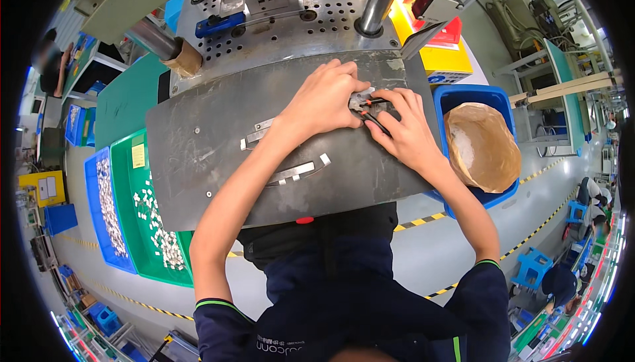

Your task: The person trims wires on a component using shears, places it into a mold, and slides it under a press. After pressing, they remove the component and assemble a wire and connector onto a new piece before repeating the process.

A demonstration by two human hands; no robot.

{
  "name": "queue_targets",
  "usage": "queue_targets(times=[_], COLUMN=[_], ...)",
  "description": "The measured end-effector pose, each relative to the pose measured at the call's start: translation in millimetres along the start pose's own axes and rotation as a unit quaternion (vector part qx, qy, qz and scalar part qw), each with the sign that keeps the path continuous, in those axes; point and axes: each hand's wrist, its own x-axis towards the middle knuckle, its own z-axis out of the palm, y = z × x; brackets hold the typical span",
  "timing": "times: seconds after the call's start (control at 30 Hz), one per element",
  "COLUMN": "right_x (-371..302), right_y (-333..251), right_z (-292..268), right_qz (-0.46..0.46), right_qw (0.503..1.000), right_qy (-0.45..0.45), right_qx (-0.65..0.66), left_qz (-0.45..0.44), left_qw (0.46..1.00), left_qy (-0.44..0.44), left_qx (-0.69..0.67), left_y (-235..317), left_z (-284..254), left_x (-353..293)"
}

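Observation:
In my right hand is a pair of small cutting pliers with black and orange handles. My left hand is closed at the jaws of the pliers, its fingers pinched on something small that I cannot make out. Both hands work low over a dark, scratched metal plate. Closer to me on the plate lies a metal strip with small white blocks along it. Another metal strip with a white end piece is partly covered by my left forearm.
To the right stands a blue bin with an open brown paper bag. On the left are a green tray and a blue tray holding small white parts. A perforated press bed with thick columns rises beyond the plate.

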Motion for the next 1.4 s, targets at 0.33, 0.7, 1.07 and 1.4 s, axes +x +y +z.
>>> queue_targets(times=[0.33,0.7,1.07,1.4], right_x=[-27,-6,-11,-225], right_y=[-3,1,-1,118], right_z=[-28,-13,-12,-53], right_qz=[0.072,0.038,0.139,0.563], right_qw=[0.997,0.999,0.982,0.799], right_qy=[0.015,0.006,-0.067,0.209], right_qx=[-0.015,0.017,0.108,0.016], left_qz=[-0.002,0.000,0.015,0.010], left_qw=[1.000,1.000,0.999,0.998], left_qy=[0.012,0.017,0.014,0.031], left_qx=[0.001,0.025,0.046,0.053], left_y=[-2,3,5,4], left_z=[2,2,6,6], left_x=[-7,-7,-6,-11])
